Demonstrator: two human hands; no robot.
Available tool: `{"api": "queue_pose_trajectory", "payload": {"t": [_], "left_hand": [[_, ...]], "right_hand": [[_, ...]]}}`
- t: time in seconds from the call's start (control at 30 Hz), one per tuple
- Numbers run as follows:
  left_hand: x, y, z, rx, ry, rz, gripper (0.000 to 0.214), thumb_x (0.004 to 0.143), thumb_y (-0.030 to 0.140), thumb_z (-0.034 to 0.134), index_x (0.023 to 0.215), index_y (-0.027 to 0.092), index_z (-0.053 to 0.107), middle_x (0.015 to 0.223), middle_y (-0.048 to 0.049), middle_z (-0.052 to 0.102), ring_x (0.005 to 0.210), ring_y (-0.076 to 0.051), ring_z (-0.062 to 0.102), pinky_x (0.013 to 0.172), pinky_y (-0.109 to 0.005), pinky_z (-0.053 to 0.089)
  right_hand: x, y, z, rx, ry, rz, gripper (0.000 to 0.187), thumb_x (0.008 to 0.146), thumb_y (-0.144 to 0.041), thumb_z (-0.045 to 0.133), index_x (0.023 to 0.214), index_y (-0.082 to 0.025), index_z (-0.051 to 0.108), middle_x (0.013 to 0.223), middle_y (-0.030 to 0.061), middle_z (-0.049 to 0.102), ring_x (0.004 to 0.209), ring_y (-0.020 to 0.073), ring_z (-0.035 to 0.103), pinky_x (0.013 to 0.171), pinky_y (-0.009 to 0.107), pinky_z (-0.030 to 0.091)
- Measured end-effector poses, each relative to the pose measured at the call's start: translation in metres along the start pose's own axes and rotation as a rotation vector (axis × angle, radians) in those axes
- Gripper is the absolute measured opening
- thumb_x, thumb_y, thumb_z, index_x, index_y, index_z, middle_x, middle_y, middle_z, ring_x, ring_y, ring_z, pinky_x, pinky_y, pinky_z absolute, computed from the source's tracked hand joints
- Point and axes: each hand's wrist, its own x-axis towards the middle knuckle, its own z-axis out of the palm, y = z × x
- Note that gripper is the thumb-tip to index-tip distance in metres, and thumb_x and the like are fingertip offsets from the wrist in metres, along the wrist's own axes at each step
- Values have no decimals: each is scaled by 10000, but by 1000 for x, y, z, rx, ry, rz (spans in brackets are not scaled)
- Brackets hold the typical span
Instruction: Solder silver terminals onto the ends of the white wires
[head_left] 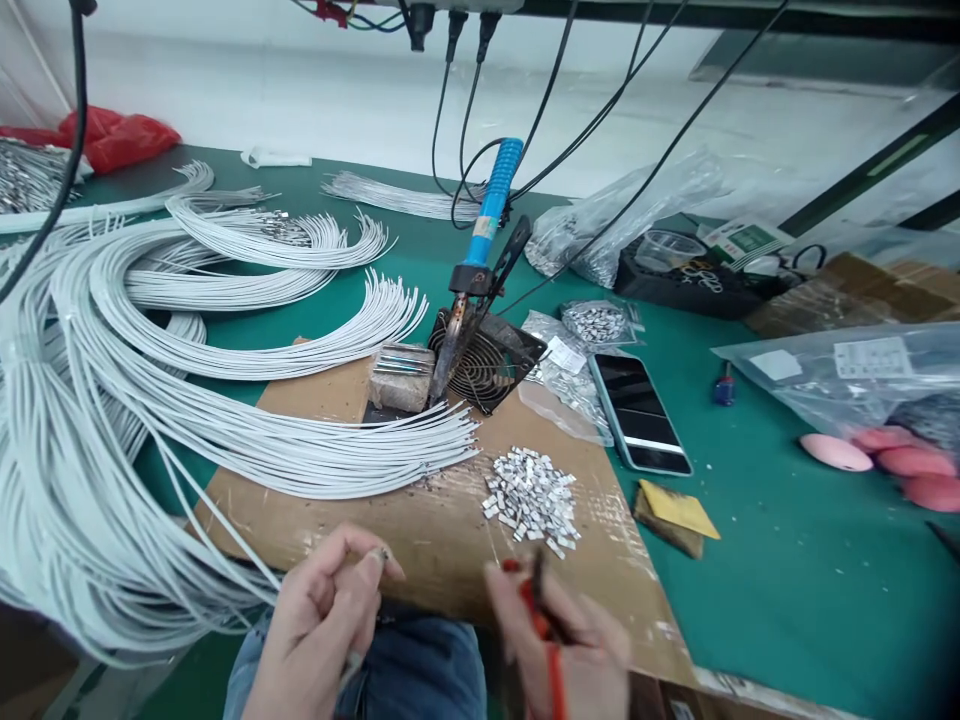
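Note:
My left hand (330,610) is closed above the near edge of the cardboard, thumb and forefinger pinched together. A tiny dark bit shows at those fingertips, too small to name. My right hand (562,640) is wrapped around red-handled pliers (537,605), both smeared by motion, so the jaws are hard to make out. Just beyond it lies a heap of small white-and-silver pieces (531,495). Left of the heap, a bundle of white wires (360,455) ends over the cardboard sheet (450,540).
A soldering iron (495,195) with a blue handle leans in its stand, beside a small block (401,375). More white wire bundles (112,400) fill the left side. To the right lie a phone (640,412), a yellow sponge (679,508) and plastic bags (847,370). Cables hang overhead.

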Motion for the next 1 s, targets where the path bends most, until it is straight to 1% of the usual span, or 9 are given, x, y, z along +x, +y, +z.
{"api": "queue_pose_trajectory", "payload": {"t": [0.1, 0.17, 0.37, 0.5, 0.57, 0.67, 0.77, 0.9, 1.0], "left_hand": [[-4, 1, 1, 15, 18, 7, 570, 735, 693, 819, 934, 178, 678, 495, 75, 467, 500, -76, 280, 512, -215, 169], [-5, 1, 1, 4, 16, -13, 561, 736, 691, 820, 920, 191, 645, 507, 76, 480, 503, -75, 286, 517, -211, 186], [-7, 3, 2, -42, -30, -55, 553, 694, 669, 865, 816, 185, 625, 547, 79, 463, 530, -75, 302, 523, -196, 224], [-8, 6, 6, -55, -36, -52, 540, 650, 643, 906, 758, 180, 650, 608, 58, 495, 579, -86, 363, 553, -190, 295], [-8, 6, 5, -24, -46, -62, 538, 654, 641, 905, 754, 177, 650, 624, 53, 496, 593, -89, 347, 554, -189, 289], [-8, 9, 2, 26, -91, -130, 560, 651, 652, 899, 745, 171, 629, 602, 72, 441, 564, -80, 251, 503, -192, 217], [-7, 13, 1, 34, -144, -182, 573, 651, 667, 889, 750, 172, 618, 559, 108, 356, 514, -60, 166, 472, -204, 121], [-4, 17, 2, 29, -120, -161, 596, 635, 687, 884, 732, 173, 598, 531, 134, 296, 487, -44, 131, 464, -197, 89], [1, 17, 3, 39, -68, -119, 604, 626, 695, 881, 745, 167, 614, 529, 129, 327, 492, -45, 141, 458, -192, 110]], "right_hand": [[-9, -13, 20, -27, -122, 3, 451, 939, -298, 674, 563, -190, 449, 578, -45, 378, 499, 93, 356, 477, 260, 256], [-12, -20, 29, -13, -163, 6, 460, 960, -327, 646, 576, -190, 432, 591, -49, 364, 509, 90, 343, 488, 261, 247], [-6, -32, 32, 152, -337, -1, 442, 1033, -440, 535, 663, -200, 507, 634, -26, 463, 567, 118, 463, 550, 255, 364], [4, -41, 35, 162, -435, -138, 278, 1020, -258, 539, 749, -198, 526, 708, -27, 468, 610, 111, 469, 561, 245, 355], [9, -46, 36, 141, -441, -172, 286, 1013, -171, 505, 730, -202, 478, 707, -34, 428, 609, 108, 433, 560, 251, 330], [15, -51, 33, 195, -528, -127, 303, 993, -168, 501, 699, -208, 441, 686, -37, 416, 596, 108, 423, 548, 252, 314], [20, -47, 31, 309, -602, -6, 343, 1004, -265, 521, 668, -205, 484, 644, -32, 485, 558, 106, 477, 538, 234, 376], [23, -33, 30, 336, -405, 102, 550, 1075, -399, 451, 564, -201, 498, 527, -10, 520, 518, 125, 522, 562, 251, 460], [24, -29, 18, 266, -208, 121, 529, 1017, -389, 590, 526, -191, 561, 478, 2, 543, 496, 129, 532, 519, 239, 440]]}}
